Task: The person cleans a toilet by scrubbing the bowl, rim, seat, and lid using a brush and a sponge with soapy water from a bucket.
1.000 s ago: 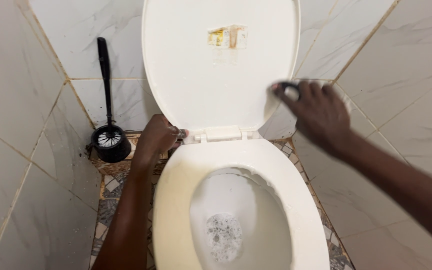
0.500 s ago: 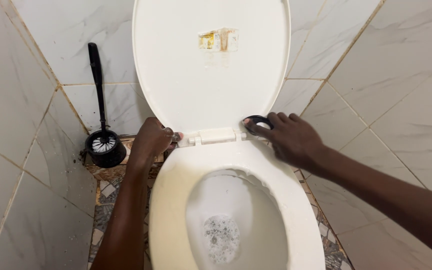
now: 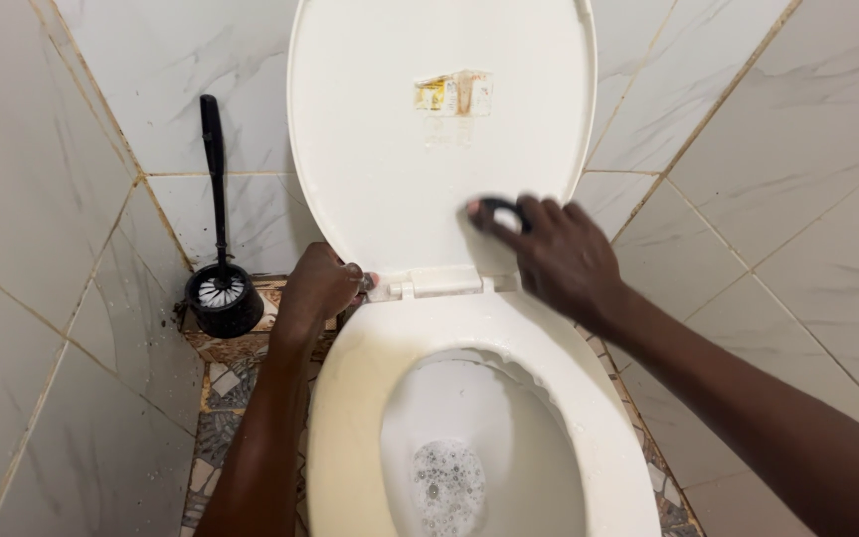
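A view from above looks down on a white toilet in a narrow stall walled with white marble-look tiles (image 3: pixel 777 179). The toilet lid (image 3: pixel 380 129) stands raised against the back wall, and a torn, yellowed sticker remnant (image 3: pixel 452 93) clings to its upper middle. The right hand (image 3: pixel 559 254) presses against the lower right part of the lid's inner face, its fingers curled around a small black ring-shaped object (image 3: pixel 499 211) held at the fingertips; what the object is cannot be told. The left hand (image 3: pixel 318 286) is closed into a loose fist at the lid's left hinge (image 3: pixel 370 282), gripping something small that is mostly hidden. Below, the cream-white toilet seat (image 3: pixel 350 398) rings the bowl, where foamy water (image 3: pixel 446 475) sits at the bottom. To the left, a black toilet brush (image 3: pixel 217 189) stands upright in its round black holder (image 3: pixel 223 300) on a low ledge. The floor (image 3: pixel 213 418) is a patterned mosaic of grey, brown and white pieces.
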